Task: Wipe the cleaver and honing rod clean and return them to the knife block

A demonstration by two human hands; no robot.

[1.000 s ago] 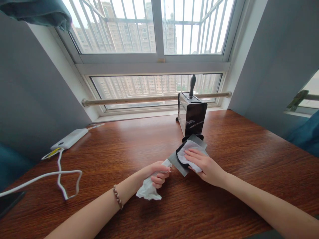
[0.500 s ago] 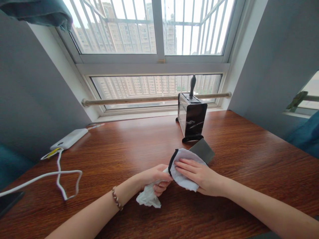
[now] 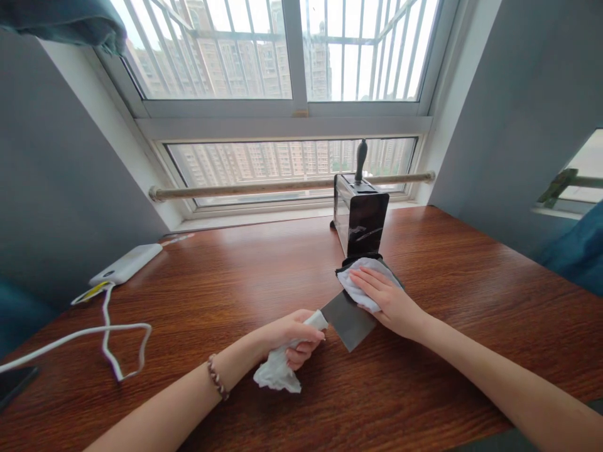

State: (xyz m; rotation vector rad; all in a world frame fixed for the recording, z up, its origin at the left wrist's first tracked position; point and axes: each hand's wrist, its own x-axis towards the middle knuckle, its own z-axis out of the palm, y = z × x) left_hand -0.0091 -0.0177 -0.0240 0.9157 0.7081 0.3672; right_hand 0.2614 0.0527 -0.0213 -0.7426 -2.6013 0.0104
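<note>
A kitchen cleaver [image 3: 347,321] with a broad grey blade lies over the table at centre, its blade pointing away to the right. My left hand [image 3: 298,339] is closed round its handle, which is wrapped in crumpled white plastic or paper [image 3: 279,370]. On the far part of the blade, my right hand [image 3: 384,298] presses a white cloth [image 3: 349,280] with black edging. The cloth and fingers hide that end of the blade. Just beyond stands a black knife block [image 3: 366,220] with one dark handle [image 3: 361,160] upright in its top.
A white power bank [image 3: 126,263] lies at the left of the wooden table [image 3: 226,276], with a white cable [image 3: 107,326] looping nearby. A dark flat device [image 3: 16,384] sits at the left edge. Behind the table are a window and a horizontal rail [image 3: 245,189].
My right hand and the cloth have slid away from the handle, up toward the blade's far end, uncovering the near part of the blade. My left hand keeps its grip nearly in place.
</note>
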